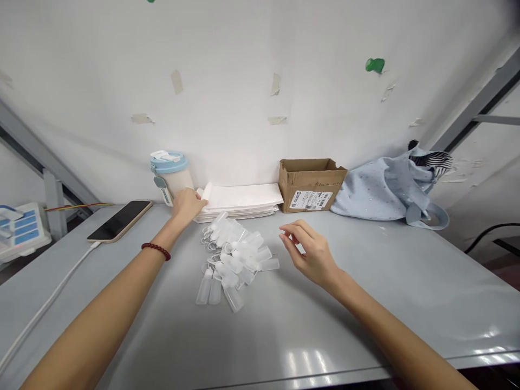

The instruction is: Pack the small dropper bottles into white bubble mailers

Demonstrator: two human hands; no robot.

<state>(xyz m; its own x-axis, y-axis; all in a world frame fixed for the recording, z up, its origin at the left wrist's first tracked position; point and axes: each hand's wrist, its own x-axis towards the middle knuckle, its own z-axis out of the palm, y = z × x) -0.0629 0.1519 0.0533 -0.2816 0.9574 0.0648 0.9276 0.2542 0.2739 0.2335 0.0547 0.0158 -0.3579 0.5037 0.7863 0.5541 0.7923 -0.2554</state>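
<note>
My left hand (188,205), with a dark red bead bracelet (156,250) on its wrist, pinches the left edge of the top sheet of a stack of white papers (244,197). That edge is curled up slightly. Above the table my right hand (309,250) holds nothing, its thumb and index finger curved with a small gap between them. Between my hands lies a loose pile of translucent white plastic tags (235,257) with thin loops. The pile is in front of the papers, apart from my right hand.
Behind my left hand stands a blue-lidded cup (170,170). A phone (119,220) with a white cable (49,303) lies at left. An open cardboard box (311,187) and a light blue cloth bag (377,189) stand at the back right. A white-and-blue case (24,230) sits far left.
</note>
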